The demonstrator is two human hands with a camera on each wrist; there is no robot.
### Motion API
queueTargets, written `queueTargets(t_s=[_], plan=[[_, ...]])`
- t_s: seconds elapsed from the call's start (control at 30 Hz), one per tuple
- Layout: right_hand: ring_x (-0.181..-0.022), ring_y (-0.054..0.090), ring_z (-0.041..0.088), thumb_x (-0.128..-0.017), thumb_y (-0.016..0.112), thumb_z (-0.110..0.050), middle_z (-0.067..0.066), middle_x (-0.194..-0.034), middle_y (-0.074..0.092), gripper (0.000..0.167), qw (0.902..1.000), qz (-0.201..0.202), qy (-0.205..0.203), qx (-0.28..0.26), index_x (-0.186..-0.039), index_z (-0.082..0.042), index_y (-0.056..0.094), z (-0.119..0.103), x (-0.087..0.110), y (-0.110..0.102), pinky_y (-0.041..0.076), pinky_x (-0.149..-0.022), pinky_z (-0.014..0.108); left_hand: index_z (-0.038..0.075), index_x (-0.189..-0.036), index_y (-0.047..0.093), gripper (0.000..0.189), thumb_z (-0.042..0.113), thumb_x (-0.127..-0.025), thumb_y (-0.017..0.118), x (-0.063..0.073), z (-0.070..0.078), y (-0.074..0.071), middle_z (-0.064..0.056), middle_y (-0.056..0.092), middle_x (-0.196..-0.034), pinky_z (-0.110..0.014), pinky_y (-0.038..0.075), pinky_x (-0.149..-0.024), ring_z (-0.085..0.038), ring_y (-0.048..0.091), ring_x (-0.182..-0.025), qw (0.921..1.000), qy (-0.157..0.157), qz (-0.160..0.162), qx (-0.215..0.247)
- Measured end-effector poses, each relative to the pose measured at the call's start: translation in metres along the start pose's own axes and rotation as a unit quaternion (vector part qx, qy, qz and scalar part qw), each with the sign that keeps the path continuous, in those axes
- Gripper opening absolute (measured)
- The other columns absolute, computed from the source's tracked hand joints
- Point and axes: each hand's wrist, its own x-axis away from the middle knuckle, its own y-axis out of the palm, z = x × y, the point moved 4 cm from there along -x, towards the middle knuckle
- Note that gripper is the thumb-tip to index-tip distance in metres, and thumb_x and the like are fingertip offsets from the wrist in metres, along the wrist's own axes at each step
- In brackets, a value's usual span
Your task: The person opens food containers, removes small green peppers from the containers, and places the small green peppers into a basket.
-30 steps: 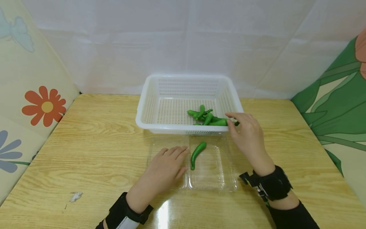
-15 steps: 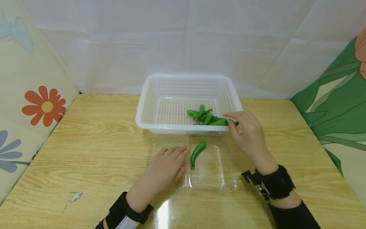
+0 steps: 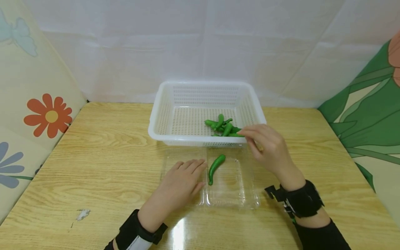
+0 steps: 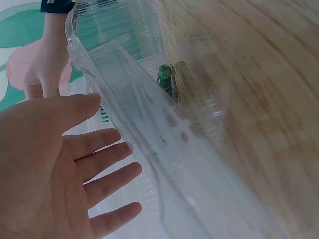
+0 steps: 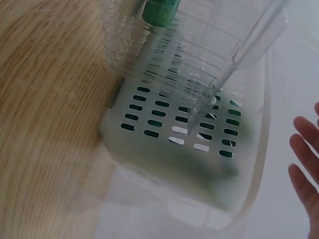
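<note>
One green chili pepper (image 3: 216, 169) lies in the right half of a clear plastic clamshell container (image 3: 248, 194), which stands open on the table. My left hand (image 3: 182, 182) is over the container's left half with fingers extended; in the left wrist view its fingertips are at the clear plastic wall. Several green chili peppers (image 3: 227, 128) lie in the right part of a white perforated basket (image 3: 175, 138). At that basket's front right corner, my right hand (image 3: 268, 147) has thumb and fingers brought close together over the peppers. Whether a pepper is between them is hidden.
The wooden table (image 3: 103, 166) extends to both sides of the container. A white sheet (image 3: 140, 52) hangs just behind the basket. Printed floral panels (image 3: 368, 132) border the table left and right. The basket's front wall stands close behind the container.
My right hand has shifted slightly left over the basket's front rim, and its fingertips now cover the right end of the pepper pile. The left hand and the container have stayed in place.
</note>
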Motion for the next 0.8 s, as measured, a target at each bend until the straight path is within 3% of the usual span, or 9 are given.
queueTargets(t_s=[0.23,0.47,0.63,0.73,0.8], plan=[[-0.076,0.068,0.028,-0.096,0.054,-0.012,0.010,-0.088,0.073,0.025,0.9983,0.026,-0.049,-0.017,-0.089,0.000,0.075,-0.008,-0.001,0.002,0.056,-0.073,0.039,0.010,-0.146,0.049,0.057,0.044,-0.100,0.054,0.000,0.000,0.001,-0.005,0.050,-0.148,-0.040,0.044,-0.105,-0.023,0.050,-0.130,1.0000,0.000,0.001,-0.003],[-0.075,0.068,0.024,-0.096,0.055,-0.013,0.007,-0.087,0.073,0.024,0.9963,-0.007,-0.081,-0.027,-0.090,-0.002,0.075,-0.021,-0.006,0.004,0.057,-0.068,0.037,0.010,-0.145,0.050,0.056,0.043,-0.100,0.054,0.000,0.000,0.001,-0.005,0.050,-0.147,-0.039,0.044,-0.104,-0.022,0.051,-0.130,1.0000,0.000,0.004,-0.005],[-0.083,0.069,0.020,-0.101,0.056,-0.023,0.004,-0.094,0.073,0.026,0.9901,-0.084,-0.048,-0.101,-0.098,-0.005,0.075,-0.030,-0.009,0.006,0.057,-0.076,0.030,0.010,-0.145,0.050,0.056,0.043,-0.100,0.055,0.000,0.000,0.001,-0.005,0.051,-0.147,-0.039,0.044,-0.104,-0.023,0.051,-0.129,1.0000,0.001,0.007,-0.003],[-0.090,0.068,0.018,-0.094,0.069,-0.018,0.001,-0.100,0.073,0.016,0.9776,-0.158,0.005,-0.139,-0.105,-0.008,0.074,-0.033,-0.006,0.010,0.056,-0.082,0.029,0.010,-0.145,0.050,0.056,0.043,-0.100,0.055,0.000,0.000,0.001,-0.005,0.051,-0.147,-0.039,0.044,-0.104,-0.023,0.051,-0.129,1.0000,0.001,0.007,-0.003],[-0.095,0.067,0.016,-0.086,0.076,-0.011,-0.001,-0.104,0.072,0.023,0.9663,-0.210,0.044,-0.143,-0.108,-0.010,0.073,-0.033,-0.004,0.013,0.056,-0.085,0.030,0.010,-0.145,0.049,0.056,0.043,-0.100,0.054,0.000,0.000,0.001,-0.005,0.050,-0.147,-0.039,0.044,-0.104,-0.022,0.051,-0.129,1.0000,0.001,0.005,-0.004]])
